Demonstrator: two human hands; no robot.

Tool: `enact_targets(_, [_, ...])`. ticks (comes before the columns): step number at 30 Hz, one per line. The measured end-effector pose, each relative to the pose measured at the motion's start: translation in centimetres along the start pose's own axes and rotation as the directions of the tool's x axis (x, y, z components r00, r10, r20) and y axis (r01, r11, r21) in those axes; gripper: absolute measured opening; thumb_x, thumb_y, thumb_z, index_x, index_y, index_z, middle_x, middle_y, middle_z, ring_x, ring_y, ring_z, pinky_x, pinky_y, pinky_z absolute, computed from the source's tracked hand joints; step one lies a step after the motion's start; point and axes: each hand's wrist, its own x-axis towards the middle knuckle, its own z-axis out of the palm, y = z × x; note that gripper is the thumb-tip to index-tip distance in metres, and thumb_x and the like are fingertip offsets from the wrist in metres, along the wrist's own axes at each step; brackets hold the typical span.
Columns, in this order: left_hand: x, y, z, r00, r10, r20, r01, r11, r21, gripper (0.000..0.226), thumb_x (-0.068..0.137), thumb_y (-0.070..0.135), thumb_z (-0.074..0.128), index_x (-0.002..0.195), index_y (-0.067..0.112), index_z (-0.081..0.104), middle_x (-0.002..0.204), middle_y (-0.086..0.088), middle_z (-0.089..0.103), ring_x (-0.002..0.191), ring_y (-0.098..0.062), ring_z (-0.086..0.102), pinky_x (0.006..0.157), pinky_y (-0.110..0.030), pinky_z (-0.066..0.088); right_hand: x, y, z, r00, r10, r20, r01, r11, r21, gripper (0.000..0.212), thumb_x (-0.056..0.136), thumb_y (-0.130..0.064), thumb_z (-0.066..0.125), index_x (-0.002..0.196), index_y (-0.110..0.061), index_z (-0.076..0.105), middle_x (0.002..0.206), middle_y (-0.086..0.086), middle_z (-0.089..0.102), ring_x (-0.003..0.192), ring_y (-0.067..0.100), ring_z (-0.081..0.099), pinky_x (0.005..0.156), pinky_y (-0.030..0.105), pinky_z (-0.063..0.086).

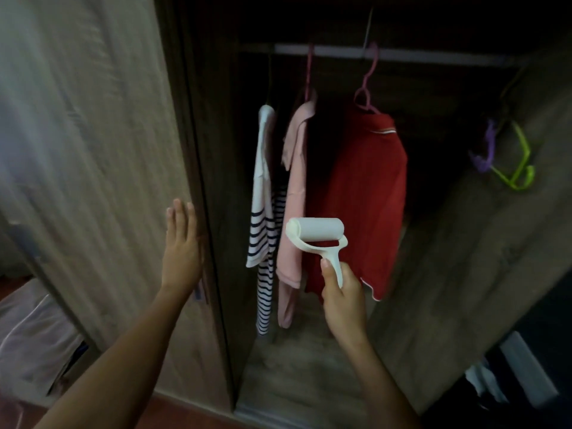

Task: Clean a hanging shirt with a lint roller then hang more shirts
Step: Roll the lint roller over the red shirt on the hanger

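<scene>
My right hand (342, 297) grips the handle of a white lint roller (315, 232), held up in front of the lower part of a red shirt (365, 193). The red shirt hangs on a pink hanger (366, 85) from the wardrobe rail (433, 55). To its left hang a pale pink shirt (292, 212) and a white shirt with navy stripes (263, 218). My left hand (181, 246) is flat, fingers apart, against the edge of the left wardrobe door (108, 150).
Empty purple and green hangers (507, 159) hang at the right inside wall of the wardrobe. The wardrobe floor (297, 366) lies below the shirts. Light fabric (34, 335) sits at the lower left, and dark items sit at the lower right.
</scene>
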Motion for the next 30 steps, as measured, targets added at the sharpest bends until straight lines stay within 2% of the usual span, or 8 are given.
enact_targets(6, [0.0,0.8,-0.8,0.997,0.056,-0.048,-0.054,0.998,0.043,0.073,0.095,0.013,0.043,0.15,0.002,-0.004,0.156,-0.028,0.005,0.141,-0.05,0.01,0.106,-0.066,0.03,1.7,-0.2,-2.6,0.999,0.03,-0.018,-0.028,0.996,0.086,0.032,0.096,-0.044,0.048,0.072,-0.024,0.053,0.049,-0.011,0.042,0.046,0.007,0.039,0.046,0.024,0.032])
enact_targets(9, [0.1,3.1,-0.6,0.987,-0.146,-0.064,0.146,0.989,-0.006,0.074,0.094,0.018,0.046,0.151,0.001,0.001,0.157,-0.028,-0.001,0.144,-0.047,0.002,0.113,-0.062,0.019,2.5,-0.3,-3.7,1.0,0.008,-0.018,-0.006,0.994,0.106,0.034,0.094,-0.051,0.047,0.072,-0.026,0.052,0.048,-0.011,0.041,0.045,0.009,0.039,0.048,0.024,0.032])
enact_targets(11, [0.4,6.1,-0.2,0.975,-0.187,-0.122,0.183,0.982,-0.04,0.079,0.092,0.014,0.053,0.151,0.001,0.003,0.156,-0.029,-0.003,0.145,-0.044,-0.001,0.116,-0.058,0.014,3.1,-0.7,-4.6,1.0,-0.021,-0.014,0.023,0.99,0.139,0.034,0.092,-0.054,0.047,0.073,-0.026,0.053,0.049,-0.011,0.039,0.044,0.009,0.037,0.046,0.022,0.03])
enact_targets(14, [1.5,12.4,-0.3,0.985,0.037,-0.17,-0.056,0.993,-0.107,0.068,0.093,0.014,0.053,0.15,0.004,0.019,0.157,-0.025,0.004,0.147,-0.036,0.003,0.119,-0.048,0.014,4.3,-1.6,-6.2,0.996,-0.073,-0.043,0.08,0.978,0.193,0.036,0.089,-0.058,0.046,0.075,-0.025,0.053,0.05,-0.01,0.039,0.043,0.01,0.036,0.044,0.023,0.03])
enact_targets(17, [3.0,19.2,-0.3,0.95,0.256,-0.181,-0.298,0.918,-0.263,0.047,0.095,0.011,0.049,0.141,0.001,0.041,0.151,-0.022,0.03,0.143,-0.029,0.027,0.116,-0.04,0.028,6.2,-2.0,-8.5,0.991,-0.084,-0.103,0.107,0.963,0.248,0.032,0.092,-0.053,0.046,0.075,-0.027,0.052,0.048,-0.01,0.039,0.041,0.011,0.035,0.043,0.024,0.03])
enact_targets(20, [3.8,25.3,0.0,0.931,0.327,-0.162,-0.364,0.851,-0.377,0.045,0.096,0.024,0.049,0.136,0.005,0.047,0.134,-0.012,0.051,0.124,-0.022,0.049,0.105,-0.037,0.04,8.3,-1.5,-10.7,0.988,-0.047,-0.146,0.086,0.958,0.274,0.031,0.088,-0.058,0.046,0.074,-0.032,0.052,0.048,-0.011,0.039,0.041,0.011,0.035,0.044,0.025,0.03])
enact_targets(27, [3.5,31.3,3.8,0.979,0.118,0.166,-0.049,0.927,-0.371,0.08,0.081,0.07,0.048,0.141,0.018,0.036,0.138,-0.001,0.045,0.124,-0.019,0.046,0.104,-0.04,0.039,11.1,1.1,-14.1,0.983,0.091,-0.162,-0.027,0.933,0.359,0.041,0.077,-0.067,0.048,0.077,-0.026,0.053,0.048,-0.006,0.034,0.038,0.009,0.029,0.04,0.02,0.026])
enact_targets(30, [3.4,31.3,5.3,0.978,0.047,0.202,0.016,0.954,-0.299,0.05,0.088,0.054,0.052,0.119,0.015,0.053,0.115,-0.008,0.059,0.107,-0.029,0.057,0.089,-0.043,0.047,11.9,1.9,-14.5,0.988,0.078,-0.13,-0.029,0.939,0.342,0.037,0.079,-0.066,0.047,0.074,-0.03,0.053,0.048,-0.007,0.035,0.038,0.01,0.03,0.04,0.02,0.026])
